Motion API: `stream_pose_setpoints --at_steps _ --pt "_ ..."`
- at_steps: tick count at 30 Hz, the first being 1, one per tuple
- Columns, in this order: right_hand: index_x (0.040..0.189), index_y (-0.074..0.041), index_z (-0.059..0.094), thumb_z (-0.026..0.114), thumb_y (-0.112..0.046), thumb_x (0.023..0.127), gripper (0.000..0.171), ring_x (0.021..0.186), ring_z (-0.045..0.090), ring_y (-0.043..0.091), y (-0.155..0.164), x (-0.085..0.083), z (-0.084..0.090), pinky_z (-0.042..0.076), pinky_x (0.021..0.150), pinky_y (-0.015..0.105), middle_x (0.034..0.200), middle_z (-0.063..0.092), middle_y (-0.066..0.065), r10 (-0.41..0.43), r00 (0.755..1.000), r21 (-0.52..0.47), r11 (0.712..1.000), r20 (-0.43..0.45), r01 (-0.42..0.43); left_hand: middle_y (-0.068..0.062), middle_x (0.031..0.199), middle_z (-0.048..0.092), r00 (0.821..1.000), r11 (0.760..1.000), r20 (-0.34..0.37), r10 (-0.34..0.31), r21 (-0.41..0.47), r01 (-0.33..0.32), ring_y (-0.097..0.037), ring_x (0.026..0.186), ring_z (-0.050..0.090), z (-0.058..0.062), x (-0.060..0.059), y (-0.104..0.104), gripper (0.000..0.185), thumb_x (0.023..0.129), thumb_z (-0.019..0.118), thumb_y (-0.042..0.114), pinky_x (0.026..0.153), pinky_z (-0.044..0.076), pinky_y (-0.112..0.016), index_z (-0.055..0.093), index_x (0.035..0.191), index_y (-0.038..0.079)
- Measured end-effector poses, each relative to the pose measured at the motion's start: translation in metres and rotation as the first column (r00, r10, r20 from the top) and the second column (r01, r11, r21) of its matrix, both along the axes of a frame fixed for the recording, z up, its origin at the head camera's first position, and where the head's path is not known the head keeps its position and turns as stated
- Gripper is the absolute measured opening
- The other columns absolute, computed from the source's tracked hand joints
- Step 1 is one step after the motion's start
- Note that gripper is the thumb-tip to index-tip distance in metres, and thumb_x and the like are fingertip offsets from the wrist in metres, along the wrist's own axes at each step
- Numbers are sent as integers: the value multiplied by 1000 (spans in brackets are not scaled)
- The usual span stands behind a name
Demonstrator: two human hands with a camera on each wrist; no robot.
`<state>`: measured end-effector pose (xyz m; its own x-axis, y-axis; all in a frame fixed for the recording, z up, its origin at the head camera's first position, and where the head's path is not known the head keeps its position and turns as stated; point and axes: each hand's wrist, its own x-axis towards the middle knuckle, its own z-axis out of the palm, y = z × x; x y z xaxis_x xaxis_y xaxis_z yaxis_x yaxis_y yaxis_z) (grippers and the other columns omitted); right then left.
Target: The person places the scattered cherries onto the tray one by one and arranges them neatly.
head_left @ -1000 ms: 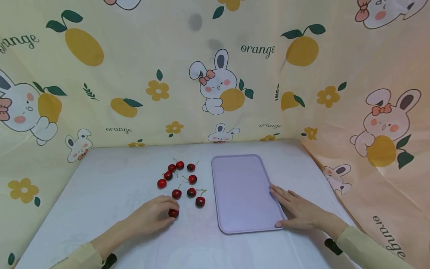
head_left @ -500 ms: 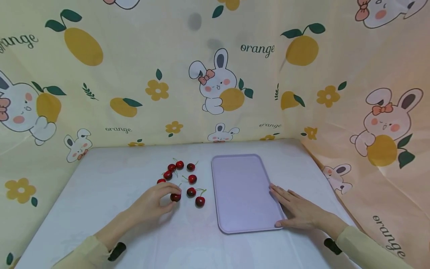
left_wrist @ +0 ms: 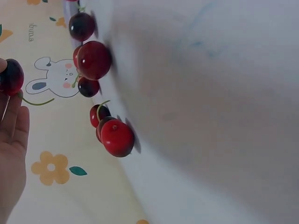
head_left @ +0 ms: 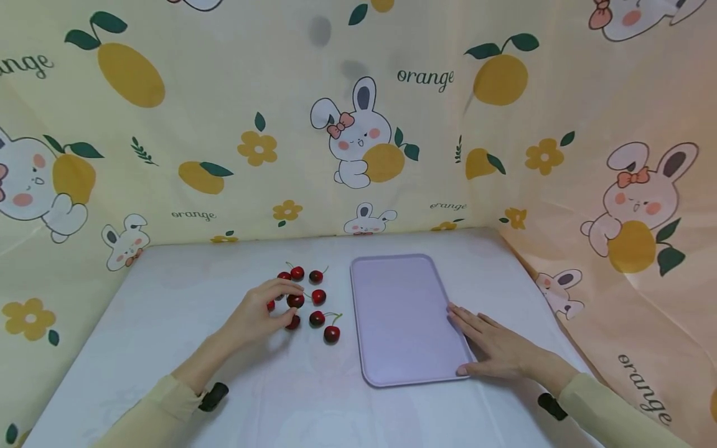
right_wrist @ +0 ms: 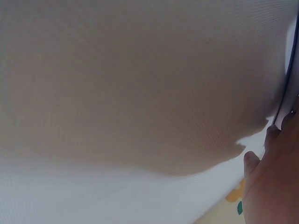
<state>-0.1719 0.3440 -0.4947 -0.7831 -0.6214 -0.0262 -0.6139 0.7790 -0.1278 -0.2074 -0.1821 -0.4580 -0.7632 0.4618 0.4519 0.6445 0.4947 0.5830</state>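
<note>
My left hand (head_left: pixel 262 314) pinches a dark red cherry (head_left: pixel 295 301) between thumb and fingers, raised over the other cherries in the head view. The left wrist view shows this held cherry (left_wrist: pixel 12 77) at the far left edge, its green stem hanging free. Several loose cherries lie on the white table around and behind the hand, among them a cherry with a green stem (head_left: pixel 332 335) on the near side; some are partly hidden by the fingers. My right hand (head_left: pixel 493 345) rests with fingers straight along the right edge of a flat lilac tray (head_left: pixel 406 323).
The white tabletop (head_left: pixel 313 404) runs back to a yellow cloth backdrop (head_left: pixel 313 56) printed with rabbits and oranges. The same cloth hangs along the right side. The tray stands to the right of the cherries.
My left hand has picked up the nearest cherry and carried it up and away from me, over the others. The right hand stays at the tray's edge. The head view shifts slightly.
</note>
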Motion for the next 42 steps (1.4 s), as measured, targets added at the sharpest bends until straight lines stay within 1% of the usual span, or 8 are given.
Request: stream_pose_setpoints --at_steps 4,11,18,21,25,29,35,42 --pt "165 -9 24 61 -77 88 109 153 32 33 1 0 -1 31 118 57 172 23 11 -7 1000 7 1000 -8 7 1 124 70 1000 1000 -7 16 26 -15 -22 118 65 3 -8 4 39 84 82 0 98 57 -44 73 119 13" --pt "165 -8 25 61 -77 88 109 153 32 34 1 0 -3 32 118 58 171 22 12 -9 1000 4 1000 0 9 2 127 69 998 999 47 38 27 -39 -19 118 65 6 -23 13 39 86 80 0 103 54 -41 73 122 16" --pt "165 -8 24 61 -77 88 109 153 32 35 1 1 -2 32 118 59 172 22 12 -13 1000 -2 1000 7 13 0 129 68 996 997 83 16 71 -22 -20 115 66 6 -38 24 37 87 78 -2 99 56 -46 73 121 12" --pt "165 -9 26 62 -77 87 109 152 34 35 2 1 -3 33 117 59 171 23 12 -16 1000 0 1000 -5 16 -1 129 69 998 997 70 4 71 -9 -21 120 65 6 -45 29 37 87 79 -1 102 54 -46 73 121 11" --pt "165 -10 24 61 -79 86 111 154 31 33 2 1 -4 30 119 58 172 21 10 -34 999 10 999 24 33 -2 127 70 999 998 45 -11 62 8 -22 121 65 5 -53 36 35 87 80 0 105 53 -45 74 120 10" --pt "166 -11 22 59 -80 86 113 156 26 31 2 0 -4 24 122 55 173 17 8 -51 997 20 999 65 50 0 128 69 998 999 63 0 41 -3 -21 123 64 4 -60 42 34 88 79 2 107 51 -45 74 120 13" --pt "165 -8 24 59 -79 87 111 154 28 33 1 -1 -2 28 121 57 173 19 11 -23 999 8 1000 38 22 0 130 67 996 1000 90 4 10 -5 -20 121 62 6 -72 51 33 88 79 3 97 56 -45 74 120 12" --pt "165 -7 24 60 -76 89 109 153 31 35 1 -1 -1 30 119 57 172 20 13 -2 1000 -3 1000 18 2 -5 125 66 995 998 82 -62 -8 63 -23 110 62 7 -90 61 31 88 80 3 91 58 -46 74 117 8"
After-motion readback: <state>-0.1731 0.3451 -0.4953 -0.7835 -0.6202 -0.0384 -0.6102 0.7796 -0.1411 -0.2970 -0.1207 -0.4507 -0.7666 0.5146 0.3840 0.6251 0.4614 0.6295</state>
